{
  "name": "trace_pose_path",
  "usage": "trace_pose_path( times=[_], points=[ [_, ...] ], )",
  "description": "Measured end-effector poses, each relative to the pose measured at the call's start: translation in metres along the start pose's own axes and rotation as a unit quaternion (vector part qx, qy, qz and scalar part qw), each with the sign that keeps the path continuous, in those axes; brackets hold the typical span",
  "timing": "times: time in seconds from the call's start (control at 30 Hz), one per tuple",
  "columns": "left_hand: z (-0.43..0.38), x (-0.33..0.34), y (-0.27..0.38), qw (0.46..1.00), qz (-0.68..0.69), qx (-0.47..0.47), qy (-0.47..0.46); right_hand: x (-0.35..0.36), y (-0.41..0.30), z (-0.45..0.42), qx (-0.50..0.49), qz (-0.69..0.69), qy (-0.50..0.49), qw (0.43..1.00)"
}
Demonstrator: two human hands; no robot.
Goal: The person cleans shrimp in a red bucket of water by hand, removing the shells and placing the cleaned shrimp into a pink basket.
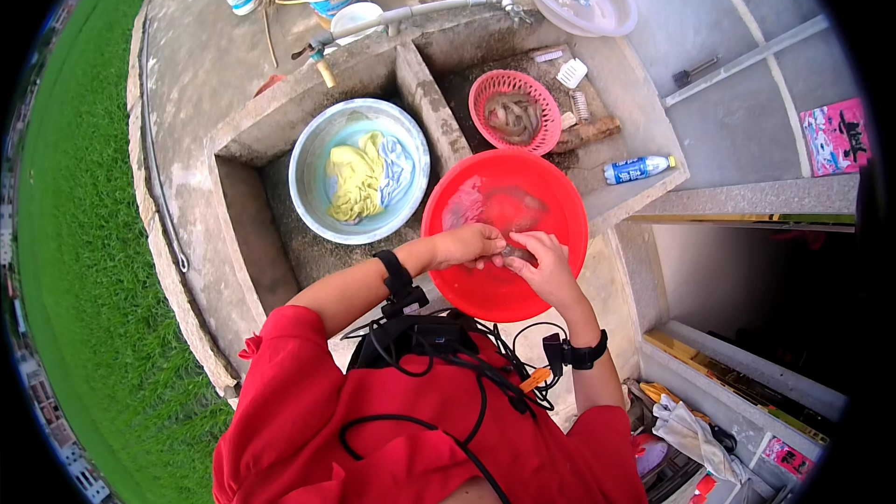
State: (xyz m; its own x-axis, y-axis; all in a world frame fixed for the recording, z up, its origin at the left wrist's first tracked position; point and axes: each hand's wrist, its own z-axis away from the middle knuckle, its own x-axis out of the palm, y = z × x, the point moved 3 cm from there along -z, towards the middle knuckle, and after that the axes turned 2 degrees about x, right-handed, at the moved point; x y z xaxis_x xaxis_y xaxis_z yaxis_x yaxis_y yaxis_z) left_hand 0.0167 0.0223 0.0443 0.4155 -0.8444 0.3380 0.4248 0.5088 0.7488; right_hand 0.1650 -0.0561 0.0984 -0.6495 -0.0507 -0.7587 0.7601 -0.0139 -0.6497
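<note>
A round red plastic basin stands before me, and both hands are over it. My left hand and my right hand pinch a small greyish piece, apparently a shrimp, between their fingertips. My fingers cover much of it. More greyish pieces lie in the basin beyond my hands, beside a crumpled pink thing of unclear material. Just past the basin, a pink plastic strainer basket holds a pile of grey shrimp.
In the left compartment of the concrete sink, a pale blue basin holds yellow cloth. A pipe with a tap crosses above. A plastic bottle lies on the right ledge; a translucent basin is behind.
</note>
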Motion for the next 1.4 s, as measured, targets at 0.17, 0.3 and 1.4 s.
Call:
trace_pose_path(
  times=[0.17, 0.3, 1.4],
  points=[
    [0.0, 0.003, 0.005, 0.999, 0.028, 0.02, -0.008, 0.003, 0.001, -0.001, 0.025, -0.015, -0.046, 0.999],
    [0.009, -0.007, 0.006, 0.996, 0.06, 0.044, 0.039, -0.013, 0.02, -0.015, 0.21, -0.258, -0.062, 0.941],
    [-0.031, 0.0, -0.057, 0.985, -0.118, -0.066, 0.11, 0.079, 0.032, 0.022, 0.155, 0.179, -0.357, 0.904]
  ],
)
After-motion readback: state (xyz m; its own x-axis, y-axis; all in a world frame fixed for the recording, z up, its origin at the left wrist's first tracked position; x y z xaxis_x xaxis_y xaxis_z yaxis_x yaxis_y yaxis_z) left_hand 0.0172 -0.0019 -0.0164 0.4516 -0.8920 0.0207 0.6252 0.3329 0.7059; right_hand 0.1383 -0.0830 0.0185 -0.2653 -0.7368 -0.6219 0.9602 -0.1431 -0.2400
